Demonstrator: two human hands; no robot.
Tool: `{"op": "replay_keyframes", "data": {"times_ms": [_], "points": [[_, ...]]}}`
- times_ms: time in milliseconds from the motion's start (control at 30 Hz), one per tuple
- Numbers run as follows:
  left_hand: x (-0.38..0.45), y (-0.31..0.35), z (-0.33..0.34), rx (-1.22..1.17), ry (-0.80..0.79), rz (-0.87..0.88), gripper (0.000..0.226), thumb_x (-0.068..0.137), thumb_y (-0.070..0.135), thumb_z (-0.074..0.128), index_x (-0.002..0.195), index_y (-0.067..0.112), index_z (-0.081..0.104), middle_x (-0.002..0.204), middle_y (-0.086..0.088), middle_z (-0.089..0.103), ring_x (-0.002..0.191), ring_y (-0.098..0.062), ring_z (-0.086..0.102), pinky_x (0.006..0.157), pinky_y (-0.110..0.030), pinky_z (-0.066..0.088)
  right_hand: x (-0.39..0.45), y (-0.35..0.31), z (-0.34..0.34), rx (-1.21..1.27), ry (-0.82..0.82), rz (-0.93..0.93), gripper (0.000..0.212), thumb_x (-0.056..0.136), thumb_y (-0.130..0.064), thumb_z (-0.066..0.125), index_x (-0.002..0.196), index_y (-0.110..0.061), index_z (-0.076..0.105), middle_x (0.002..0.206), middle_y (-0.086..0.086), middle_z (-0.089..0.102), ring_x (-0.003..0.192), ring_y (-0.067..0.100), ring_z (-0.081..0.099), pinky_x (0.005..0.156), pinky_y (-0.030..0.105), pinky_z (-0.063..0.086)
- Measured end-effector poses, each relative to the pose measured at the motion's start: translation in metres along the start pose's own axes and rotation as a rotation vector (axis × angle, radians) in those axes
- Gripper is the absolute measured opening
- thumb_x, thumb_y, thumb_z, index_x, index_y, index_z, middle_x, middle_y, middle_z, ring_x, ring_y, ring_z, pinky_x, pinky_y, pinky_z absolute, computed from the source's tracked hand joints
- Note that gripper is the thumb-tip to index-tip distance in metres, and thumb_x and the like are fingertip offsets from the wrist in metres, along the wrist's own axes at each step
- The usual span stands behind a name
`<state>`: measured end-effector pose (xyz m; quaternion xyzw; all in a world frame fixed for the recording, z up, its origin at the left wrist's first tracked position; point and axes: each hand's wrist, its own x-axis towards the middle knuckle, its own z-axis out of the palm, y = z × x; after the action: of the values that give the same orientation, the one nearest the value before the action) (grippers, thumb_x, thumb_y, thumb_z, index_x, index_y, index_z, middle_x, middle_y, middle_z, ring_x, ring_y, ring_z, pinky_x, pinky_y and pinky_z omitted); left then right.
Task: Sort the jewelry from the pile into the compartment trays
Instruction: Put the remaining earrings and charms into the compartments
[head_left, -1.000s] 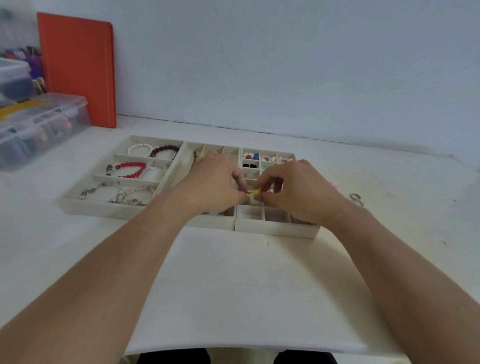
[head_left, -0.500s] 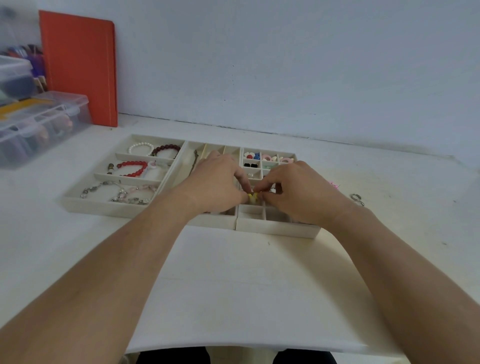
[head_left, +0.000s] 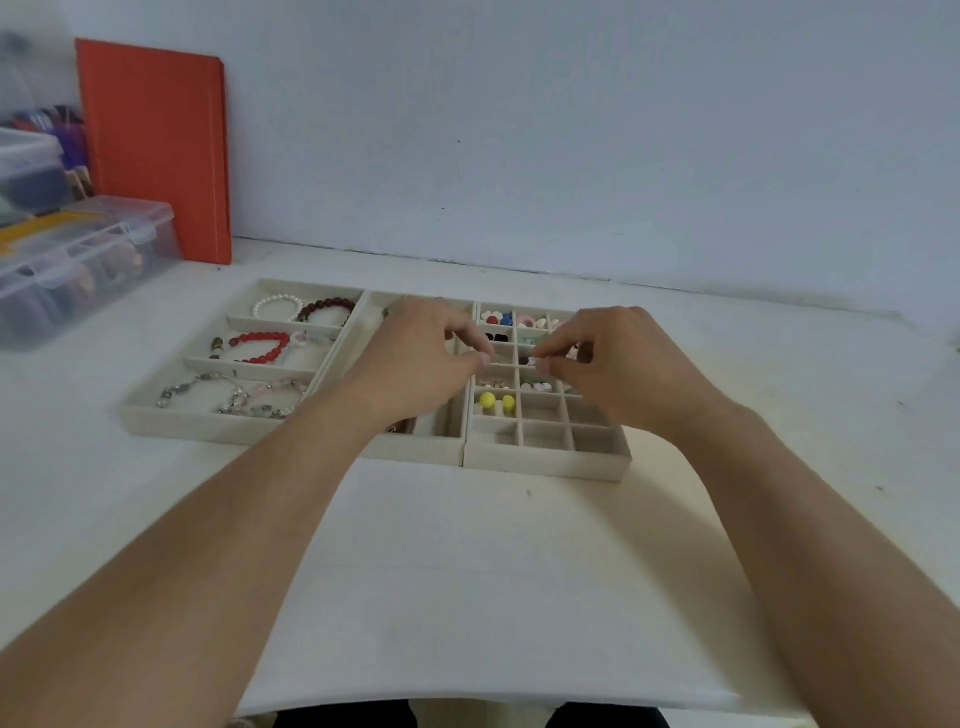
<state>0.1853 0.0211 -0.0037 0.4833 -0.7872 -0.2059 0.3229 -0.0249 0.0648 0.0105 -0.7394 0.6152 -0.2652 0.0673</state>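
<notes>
Above the small-cell tray (head_left: 545, 462), both the left hand (head_left: 415, 364) and right hand (head_left: 618, 364) hovered with fingers curled, apparently empty, so the yellow earrings (head_left: 496, 401) seemed best left undisturbed on withdrawal.

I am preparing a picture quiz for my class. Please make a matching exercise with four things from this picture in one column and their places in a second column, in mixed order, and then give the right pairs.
Things:
1. pearl bracelet
2. red bracelet
3. yellow beads
4. orange board

Places:
A. in a small cell of the right tray
B. leaning on the wall, behind the clear box
C. far row of the left tray, beside the dark bracelet
D. middle row of the left tray

Pairs: 1-C, 2-D, 3-A, 4-B
</notes>
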Motion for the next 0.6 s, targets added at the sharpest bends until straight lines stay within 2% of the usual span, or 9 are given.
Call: {"op": "replay_keyframes", "data": {"times_ms": [100, 200, 267, 367, 500, 600], "points": [[0.004, 0.003, 0.000, -0.071, 0.061, 0.022, 0.004, 0.087, 0.028, 0.075, 0.086, 0.032, 0.075, 0.096, 0.019, 0.061, 0.094, 0.002, 0.052, 0.083, -0.022, 0.036, -0.001, 0.020, -0.026, 0.036, 0.125, 0.117, 0.011, 0.091, -0.026, 0.072, 0.093, -0.034, 0.078, 0.084, -0.021, 0.068, 0.073, -0.001, 0.061, 0.066, 0.019, 0.049], [0.014, 0.009, 0.003, -0.021, 0.034, 0.048, 0.005, 0.087, 0.030, 0.074, 0.085, 0.034, 0.075, 0.099, 0.019, 0.064, 0.099, 0.000, 0.054, 0.091, -0.030, 0.041, -0.007, 0.056, -0.051, 0.007, 0.197, 0.269, 0.014, 0.093, -0.024, 0.069, 0.094, -0.036, 0.076, 0.082, -0.021, 0.066, 0.071, 0.001, 0.061, 0.074, 0.027, 0.049], [0.022, 0.018, 0.004, 0.004, 0.003, 0.080, 0.005, 0.086, 0.031, 0.074, 0.084, 0.035, 0.075, 0.101, 0.019, 0.066, 0.104, -0.005, 0.057, 0.095, -0.035, 0.045, -0.010, 0.077, -0.056, -0.040, 0.181, 0.331, 0.015, 0.093, -0.024, 0.068, 0.095, -0.037, 0.075, 0.089, -0.019, 0.070, 0.071, 0.002, 0.063, 0.073, 0.027, 0.050], [0.036, 0.039, 0.015, -0.021, -0.064, 0.103, 0.003, 0.087, 0.031, 0.074, 0.086, 0.033, 0.075, 0.104, 0.016, 0.067, 0.105, -0.005, 0.058, 0.094, -0.031, 0.046, -0.010, 0.094, -0.056, -0.051, 0.127, 0.370, 0.015, 0.093, -0.022, 0.067, 0.099, -0.033, 0.077, 0.097, -0.014, 0.072, 0.075, 0.004, 0.064, 0.073, 0.025, 0.046], [0.054, 0.063, 0.042, -0.042, -0.101, 0.119, 0.001, 0.086, 0.032, 0.075, 0.085, 0.032, 0.076, 0.102, 0.017, 0.065, 0.104, -0.004, 0.058, 0.092, -0.032, 0.048, -0.004, 0.105, -0.043, -0.070, 0.031, 0.381, 0.021, 0.093, -0.019, 0.065, 0.106, -0.030, 0.077, 0.105, -0.010, 0.073, 0.084, 0.009, 0.065, 0.085, 0.028, 0.051], [0.064, 0.074, 0.061, -0.051, -0.134, 0.118, 0.002, 0.086, 0.029, 0.074, 0.085, 0.031, 0.076, 0.105, 0.013, 0.066, 0.107, -0.006, 0.058, 0.092, -0.029, 0.046, 0.000, 0.116, -0.034, -0.129, -0.021, 0.409, 0.025, 0.097, -0.021, 0.061, 0.119, -0.026, 0.073, 0.117, -0.006, 0.071, 0.105, 0.015, 0.063, 0.091, 0.029, 0.048]]}}
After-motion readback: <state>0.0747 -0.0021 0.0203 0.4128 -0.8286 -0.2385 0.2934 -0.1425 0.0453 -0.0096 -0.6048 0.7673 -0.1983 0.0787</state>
